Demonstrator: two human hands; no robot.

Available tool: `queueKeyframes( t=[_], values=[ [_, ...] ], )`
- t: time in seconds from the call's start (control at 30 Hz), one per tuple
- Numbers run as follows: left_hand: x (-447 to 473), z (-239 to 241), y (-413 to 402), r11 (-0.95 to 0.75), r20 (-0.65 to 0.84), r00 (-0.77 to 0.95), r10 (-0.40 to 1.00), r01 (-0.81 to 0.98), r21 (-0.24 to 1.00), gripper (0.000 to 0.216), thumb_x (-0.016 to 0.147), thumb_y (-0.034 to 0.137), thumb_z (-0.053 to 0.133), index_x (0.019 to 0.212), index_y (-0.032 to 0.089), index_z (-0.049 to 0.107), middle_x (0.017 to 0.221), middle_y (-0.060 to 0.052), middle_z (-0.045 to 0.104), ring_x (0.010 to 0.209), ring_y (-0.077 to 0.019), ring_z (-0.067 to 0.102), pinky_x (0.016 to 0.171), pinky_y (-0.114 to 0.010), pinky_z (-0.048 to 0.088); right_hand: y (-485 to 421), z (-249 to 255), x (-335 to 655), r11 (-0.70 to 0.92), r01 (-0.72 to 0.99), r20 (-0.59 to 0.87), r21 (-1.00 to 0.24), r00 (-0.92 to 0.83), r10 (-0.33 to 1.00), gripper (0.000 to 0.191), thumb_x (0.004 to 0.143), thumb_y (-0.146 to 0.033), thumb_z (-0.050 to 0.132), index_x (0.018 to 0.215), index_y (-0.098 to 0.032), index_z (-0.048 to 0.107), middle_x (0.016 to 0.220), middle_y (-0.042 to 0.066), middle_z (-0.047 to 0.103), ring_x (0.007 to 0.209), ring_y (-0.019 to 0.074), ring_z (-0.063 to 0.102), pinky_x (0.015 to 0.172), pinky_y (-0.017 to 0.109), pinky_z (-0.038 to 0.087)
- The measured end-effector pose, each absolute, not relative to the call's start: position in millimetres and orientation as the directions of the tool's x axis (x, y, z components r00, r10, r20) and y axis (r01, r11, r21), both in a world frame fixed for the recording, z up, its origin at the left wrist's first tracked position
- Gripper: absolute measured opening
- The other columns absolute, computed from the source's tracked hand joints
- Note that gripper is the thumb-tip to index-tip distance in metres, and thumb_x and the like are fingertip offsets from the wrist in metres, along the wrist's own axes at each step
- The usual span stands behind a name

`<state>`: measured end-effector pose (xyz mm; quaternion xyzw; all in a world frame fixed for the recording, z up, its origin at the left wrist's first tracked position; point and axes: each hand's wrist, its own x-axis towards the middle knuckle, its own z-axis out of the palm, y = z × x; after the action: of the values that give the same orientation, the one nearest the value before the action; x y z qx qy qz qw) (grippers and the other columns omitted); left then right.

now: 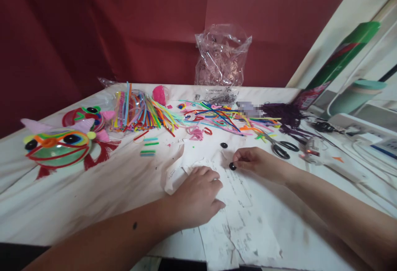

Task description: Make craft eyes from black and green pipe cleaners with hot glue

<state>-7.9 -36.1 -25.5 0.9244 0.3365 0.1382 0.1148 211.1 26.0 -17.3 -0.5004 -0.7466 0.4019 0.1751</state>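
Observation:
My right hand [252, 161] has its thumb and forefinger pinched on a small black round craft eye [232, 166], low over written paper. A second black craft eye [223, 145] lies just beyond it on the table. Palm down, my left hand [200, 196] rests on the handwritten paper sheets [229, 221], its fingers bent loosely and apart, nothing in them. On the left stand two colourful animal-face crafts: a nearer one [58, 155] with black eyes, a red outline and red tassels, and another [83, 118] partly hidden behind it.
Behind the hands spread bundled pipe cleaners [139, 112] and loose ones [217, 118]. Short cut pieces [149, 143] lie nearer. To the right are scissors [281, 149], a glue gun [331, 159], cables, dark purple tassels [283, 114] and a power strip [359, 124]. A clear bag [221, 60] stands behind.

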Motion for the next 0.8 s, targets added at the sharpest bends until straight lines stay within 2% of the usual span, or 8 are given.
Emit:
queueKeyframes(
  t=[0.27,0.5,0.57,0.7,0.8],
  values=[
    [-8,-28,-36,-0.754,0.185,0.738,0.649,0.592,0.283,0.021,0.077,0.031,0.061,0.090,0.014,0.061,0.103,-0.008,0.059,0.102,-0.0244,0.048,0.090,-0.039,0.036,24,-22,186,0.207,0.735,-0.174,-0.646,-0.406,0.897,0.013,0.067,-0.031,0.051,0.063,-0.019,0.056,0.056,-0.002,0.055,0.051,0.0116,0.046,0.048,0.024,0.035],
    [-9,-28,-37,-0.752,0.180,0.737,0.652,0.598,0.279,0.020,0.076,0.030,0.061,0.089,0.014,0.060,0.102,-0.008,0.059,0.102,-0.0244,0.048,0.091,-0.040,0.036,27,-27,182,0.214,0.764,-0.158,-0.608,-0.381,0.911,0.006,0.064,-0.023,0.053,0.060,-0.020,0.057,0.056,-0.001,0.058,0.053,0.0129,0.050,0.049,0.024,0.036],
    [-9,-28,-37,-0.744,0.188,0.725,0.662,0.606,0.283,0.020,0.076,0.029,0.061,0.090,0.014,0.060,0.110,-0.009,0.057,0.104,-0.0246,0.047,0.093,-0.040,0.035,27,-28,181,0.217,0.765,-0.150,-0.606,-0.379,0.913,0.005,0.064,-0.022,0.053,0.061,-0.020,0.057,0.057,-0.001,0.059,0.054,0.0131,0.051,0.049,0.024,0.037],
    [-7,-27,-38,-0.756,0.204,0.730,0.652,0.605,0.251,0.028,0.076,0.034,0.061,0.097,0.015,0.057,0.134,-0.010,0.042,0.116,-0.0277,0.039,0.095,-0.043,0.033,26,-30,180,0.224,0.765,-0.135,-0.604,-0.375,0.917,0.006,0.064,-0.022,0.053,0.064,-0.019,0.059,0.058,-0.001,0.059,0.053,0.0126,0.050,0.049,0.024,0.037],
    [-5,-27,-38,-0.769,0.170,0.752,0.637,0.603,0.212,0.033,0.077,0.042,0.059,0.096,0.016,0.057,0.128,-0.009,0.049,0.111,-0.0279,0.043,0.092,-0.044,0.035,27,-30,181,0.230,0.758,-0.127,-0.610,-0.380,0.916,0.006,0.064,-0.022,0.054,0.063,-0.019,0.058,0.057,-0.001,0.058,0.053,0.0123,0.050,0.049,0.023,0.037]
  ],
)
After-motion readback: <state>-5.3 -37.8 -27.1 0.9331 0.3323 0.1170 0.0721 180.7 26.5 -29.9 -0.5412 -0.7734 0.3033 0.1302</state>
